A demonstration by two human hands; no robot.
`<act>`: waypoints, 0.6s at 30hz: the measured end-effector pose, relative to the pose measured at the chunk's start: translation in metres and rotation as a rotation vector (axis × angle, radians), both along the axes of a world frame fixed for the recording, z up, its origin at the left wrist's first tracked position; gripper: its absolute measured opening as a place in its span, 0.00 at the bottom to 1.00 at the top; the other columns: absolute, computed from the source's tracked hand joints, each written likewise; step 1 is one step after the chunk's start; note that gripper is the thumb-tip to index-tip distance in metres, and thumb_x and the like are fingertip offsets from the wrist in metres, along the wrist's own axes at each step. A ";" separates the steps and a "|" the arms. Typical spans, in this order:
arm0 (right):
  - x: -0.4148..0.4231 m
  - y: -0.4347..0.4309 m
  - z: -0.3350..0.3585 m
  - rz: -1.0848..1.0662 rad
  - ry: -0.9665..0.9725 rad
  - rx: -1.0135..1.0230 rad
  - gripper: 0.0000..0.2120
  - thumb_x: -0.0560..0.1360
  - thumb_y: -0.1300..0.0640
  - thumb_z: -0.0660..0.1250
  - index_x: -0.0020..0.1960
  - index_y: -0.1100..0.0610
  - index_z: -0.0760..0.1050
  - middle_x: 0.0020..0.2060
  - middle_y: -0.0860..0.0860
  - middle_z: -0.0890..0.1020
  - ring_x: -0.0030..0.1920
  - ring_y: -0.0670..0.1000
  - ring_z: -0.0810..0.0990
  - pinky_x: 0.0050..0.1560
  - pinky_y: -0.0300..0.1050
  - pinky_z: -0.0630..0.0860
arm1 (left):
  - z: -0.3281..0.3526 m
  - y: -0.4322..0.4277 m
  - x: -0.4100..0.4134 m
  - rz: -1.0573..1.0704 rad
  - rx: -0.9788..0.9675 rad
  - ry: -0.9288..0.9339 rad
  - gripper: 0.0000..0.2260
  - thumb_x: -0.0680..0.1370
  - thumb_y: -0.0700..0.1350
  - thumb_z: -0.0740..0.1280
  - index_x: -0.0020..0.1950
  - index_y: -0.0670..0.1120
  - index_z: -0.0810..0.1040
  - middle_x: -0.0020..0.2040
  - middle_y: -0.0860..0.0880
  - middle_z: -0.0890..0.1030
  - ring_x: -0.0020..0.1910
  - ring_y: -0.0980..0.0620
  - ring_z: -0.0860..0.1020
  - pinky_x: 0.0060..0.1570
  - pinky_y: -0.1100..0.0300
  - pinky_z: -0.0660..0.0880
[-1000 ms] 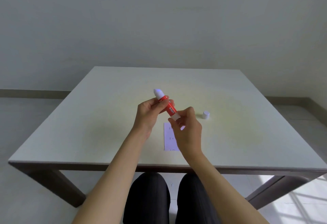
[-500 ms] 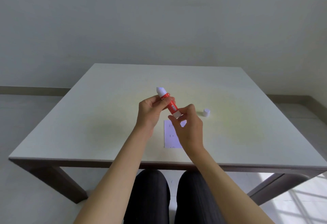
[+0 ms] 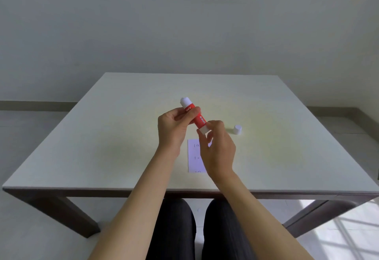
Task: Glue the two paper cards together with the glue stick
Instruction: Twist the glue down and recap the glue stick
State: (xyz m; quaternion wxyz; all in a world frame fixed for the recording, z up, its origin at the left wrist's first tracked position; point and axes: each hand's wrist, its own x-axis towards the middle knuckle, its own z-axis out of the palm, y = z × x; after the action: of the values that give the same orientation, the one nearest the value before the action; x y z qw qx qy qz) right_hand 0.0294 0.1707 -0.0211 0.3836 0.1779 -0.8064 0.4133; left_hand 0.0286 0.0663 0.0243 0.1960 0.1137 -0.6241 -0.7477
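I hold a red glue stick [image 3: 198,119] tilted above the table, its bare white tip pointing up and away. My left hand [image 3: 173,128] grips the red barrel near the tip. My right hand [image 3: 218,149] pinches the white base knob with thumb and fingers. The white cap [image 3: 237,130] stands alone on the table to the right. A white paper card [image 3: 194,156] with small marks lies flat below my hands, its right part hidden by my right hand. I cannot make out a second card.
The pale square table [image 3: 102,136] has its near edge just above my knees. A plain wall stands behind it. Floor shows on both sides, with bright window light at the lower right.
The glue stick and both hands stay in nearly the same spot. My right fingers have shifted a little on the base knob. The view has tilted slightly.
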 end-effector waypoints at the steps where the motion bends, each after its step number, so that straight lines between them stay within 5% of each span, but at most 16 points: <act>1: -0.003 0.001 0.000 -0.061 0.140 0.087 0.14 0.67 0.70 0.71 0.43 0.59 0.66 0.31 0.53 0.80 0.23 0.56 0.73 0.24 0.44 0.71 | -0.001 0.002 -0.002 0.052 -0.011 -0.013 0.08 0.67 0.48 0.76 0.37 0.45 0.82 0.31 0.54 0.85 0.35 0.55 0.84 0.38 0.71 0.75; 5: -0.012 0.004 -0.003 -0.065 0.293 0.299 0.20 0.65 0.67 0.74 0.43 0.57 0.64 0.33 0.53 0.81 0.24 0.54 0.71 0.25 0.45 0.69 | -0.008 0.003 -0.005 0.214 -0.035 -0.071 0.12 0.64 0.51 0.77 0.33 0.47 0.78 0.27 0.55 0.80 0.29 0.59 0.79 0.34 0.70 0.72; 8: -0.027 0.024 -0.010 0.062 0.024 0.389 0.23 0.67 0.49 0.74 0.57 0.56 0.72 0.53 0.56 0.81 0.45 0.57 0.81 0.40 0.50 0.76 | -0.013 -0.009 -0.004 0.263 -0.251 -0.077 0.11 0.63 0.52 0.78 0.36 0.49 0.79 0.31 0.56 0.80 0.29 0.64 0.76 0.36 0.68 0.71; 11: -0.064 0.066 -0.013 -0.197 -0.313 0.487 0.29 0.73 0.43 0.65 0.71 0.53 0.65 0.67 0.59 0.70 0.59 0.61 0.74 0.53 0.55 0.71 | -0.015 -0.027 0.000 0.272 -0.579 -0.014 0.09 0.64 0.48 0.77 0.39 0.49 0.80 0.33 0.59 0.80 0.33 0.67 0.76 0.36 0.76 0.68; 14: -0.082 0.092 -0.025 -0.269 -0.515 0.671 0.26 0.77 0.50 0.63 0.73 0.51 0.61 0.64 0.60 0.69 0.55 0.62 0.75 0.52 0.53 0.71 | -0.020 -0.036 0.005 0.282 -0.815 0.012 0.09 0.66 0.47 0.76 0.42 0.46 0.82 0.37 0.55 0.81 0.35 0.60 0.74 0.36 0.71 0.67; 18: -0.080 0.097 -0.036 -0.125 -0.576 0.437 0.14 0.75 0.62 0.63 0.60 0.56 0.75 0.52 0.59 0.77 0.47 0.63 0.78 0.41 0.47 0.71 | -0.025 -0.033 0.008 0.270 -0.972 0.001 0.10 0.66 0.47 0.76 0.43 0.45 0.82 0.40 0.50 0.83 0.37 0.51 0.77 0.37 0.61 0.67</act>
State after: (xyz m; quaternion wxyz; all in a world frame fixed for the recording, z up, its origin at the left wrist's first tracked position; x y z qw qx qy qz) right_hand -0.0506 0.2680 -0.0574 0.1183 0.0821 -0.9600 0.2402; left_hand 0.0363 0.0337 -0.0003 0.3216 0.0890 -0.8797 -0.3388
